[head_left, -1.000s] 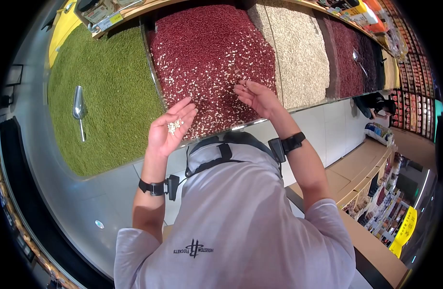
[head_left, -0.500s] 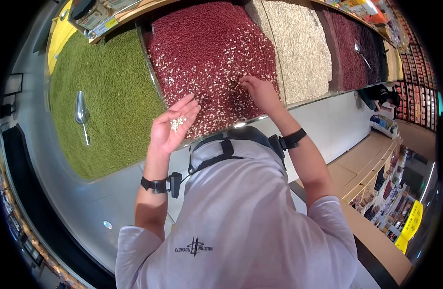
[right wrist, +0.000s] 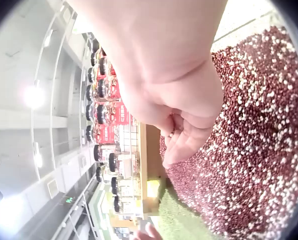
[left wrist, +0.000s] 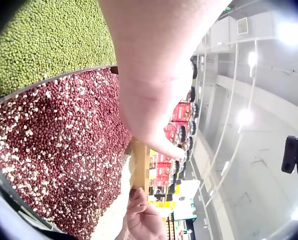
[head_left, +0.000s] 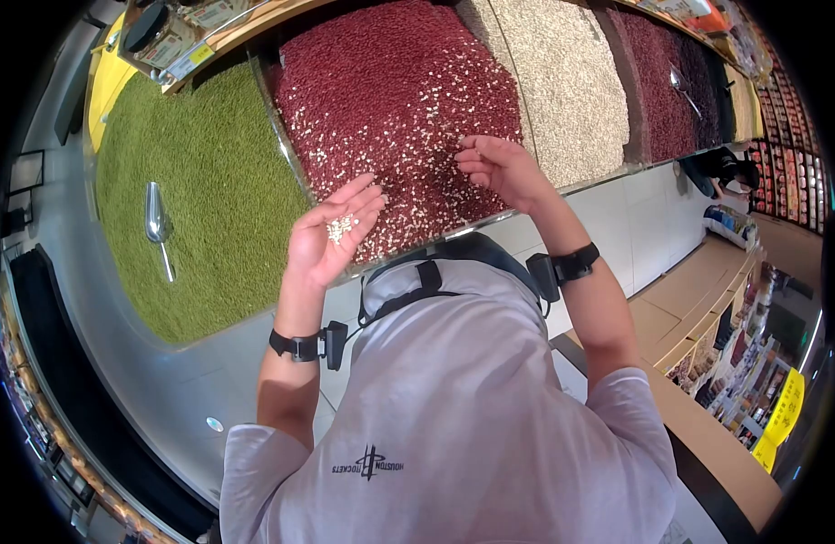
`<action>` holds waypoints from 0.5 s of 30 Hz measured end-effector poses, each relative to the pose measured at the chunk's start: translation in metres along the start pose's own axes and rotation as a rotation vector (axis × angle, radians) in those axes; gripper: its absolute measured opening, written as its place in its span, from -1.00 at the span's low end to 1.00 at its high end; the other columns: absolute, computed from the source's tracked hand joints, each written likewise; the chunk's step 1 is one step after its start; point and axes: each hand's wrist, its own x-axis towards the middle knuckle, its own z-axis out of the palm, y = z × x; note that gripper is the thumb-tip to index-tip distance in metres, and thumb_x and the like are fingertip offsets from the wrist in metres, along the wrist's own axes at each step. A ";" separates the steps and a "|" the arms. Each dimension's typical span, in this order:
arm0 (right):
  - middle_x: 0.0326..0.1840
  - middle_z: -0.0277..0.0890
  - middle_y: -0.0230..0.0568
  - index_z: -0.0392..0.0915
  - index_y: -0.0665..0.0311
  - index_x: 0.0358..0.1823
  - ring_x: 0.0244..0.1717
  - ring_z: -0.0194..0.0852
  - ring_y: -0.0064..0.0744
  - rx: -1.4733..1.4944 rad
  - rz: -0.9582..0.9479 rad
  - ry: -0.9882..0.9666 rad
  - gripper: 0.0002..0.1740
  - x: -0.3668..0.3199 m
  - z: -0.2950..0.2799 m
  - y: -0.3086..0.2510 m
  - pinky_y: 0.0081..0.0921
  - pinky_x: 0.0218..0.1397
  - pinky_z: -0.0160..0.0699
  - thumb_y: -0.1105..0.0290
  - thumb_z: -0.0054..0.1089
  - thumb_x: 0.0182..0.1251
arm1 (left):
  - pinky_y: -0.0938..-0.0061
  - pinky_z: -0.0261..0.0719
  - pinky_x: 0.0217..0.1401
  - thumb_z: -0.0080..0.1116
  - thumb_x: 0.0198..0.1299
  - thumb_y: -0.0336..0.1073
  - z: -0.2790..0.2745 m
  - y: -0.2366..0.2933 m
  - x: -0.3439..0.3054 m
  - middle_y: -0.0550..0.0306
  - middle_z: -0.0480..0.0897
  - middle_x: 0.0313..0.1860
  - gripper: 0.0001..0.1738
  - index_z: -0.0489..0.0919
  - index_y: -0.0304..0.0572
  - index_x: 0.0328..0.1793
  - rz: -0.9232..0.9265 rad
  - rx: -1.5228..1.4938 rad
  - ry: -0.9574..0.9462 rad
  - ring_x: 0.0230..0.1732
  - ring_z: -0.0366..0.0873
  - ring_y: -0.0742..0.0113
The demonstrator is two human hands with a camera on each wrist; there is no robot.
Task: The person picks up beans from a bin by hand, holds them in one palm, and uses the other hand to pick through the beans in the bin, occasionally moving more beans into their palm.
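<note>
My left hand (head_left: pixel 315 243) lies palm up over the near left part of the red bean bin, fingers extended, and carries a small heap of pale grains (head_left: pixel 341 227) on the palm. My right hand (head_left: pixel 508 174) hovers above the right side of the same bin, its fingers bent in. In the right wrist view, a few tiny grains (right wrist: pixel 173 133) show in the curl between thumb and fingers. Below both hands spread the dark red beans (head_left: pixel 372 63), strewn with many pale grains, thickest toward the near edge.
Mung beans (head_left: pixel 218 172) fill the bin on the left, with a metal scoop (head_left: pixel 155 213) lying on them. A bin of pale grains (head_left: pixel 562 82) adjoins on the right. Jars (head_left: pixel 154 36) line a wooden shelf at the back. Another person (head_left: pixel 721 172) is at the far right.
The right hand dips with fingers pinched toward the beans, then turns up and lifts slightly. The left hand stays palm up with its grains, shifting slightly right in view.
</note>
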 end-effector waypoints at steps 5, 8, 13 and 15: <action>0.00 0.62 0.01 0.42 0.42 0.15 -0.04 0.66 -0.30 0.260 0.056 -0.052 -0.66 -0.018 0.023 -0.017 -0.43 0.05 0.68 0.34 -0.12 0.52 | 0.17 0.45 0.43 -0.19 0.26 -0.44 0.014 -0.007 0.015 -0.47 0.36 0.33 -0.40 0.18 -0.62 0.43 -0.049 0.087 0.112 0.36 0.37 -0.19; 0.01 0.60 0.08 0.43 0.45 0.12 0.02 0.64 -0.20 0.278 0.061 -0.126 -0.64 -0.021 0.030 -0.017 -0.35 0.13 0.65 0.32 -0.15 0.51 | 0.13 0.38 0.48 -0.20 0.28 -0.40 0.024 -0.016 0.026 -0.48 0.33 0.35 -0.40 0.19 -0.64 0.41 -0.077 0.116 0.173 0.39 0.34 -0.22; 0.04 0.58 0.11 0.42 0.46 0.12 0.07 0.61 -0.18 0.292 0.055 -0.161 -0.60 -0.032 0.058 -0.023 -0.32 0.20 0.61 0.28 -0.24 0.53 | 0.14 0.38 0.48 -0.20 0.32 -0.31 0.026 -0.031 0.044 -0.35 0.51 0.19 -0.42 0.26 -0.68 0.35 -0.129 0.034 0.158 0.31 0.43 -0.11; 0.06 0.57 0.15 0.41 0.51 0.12 0.10 0.59 -0.12 0.290 0.058 -0.178 -0.54 -0.034 0.068 -0.024 -0.29 0.23 0.59 0.25 -0.31 0.53 | 0.19 0.62 0.26 -0.18 0.38 -0.25 0.019 -0.035 0.051 -0.11 0.64 -0.12 -0.60 0.46 -0.51 0.10 -0.128 0.031 0.133 0.06 0.62 0.09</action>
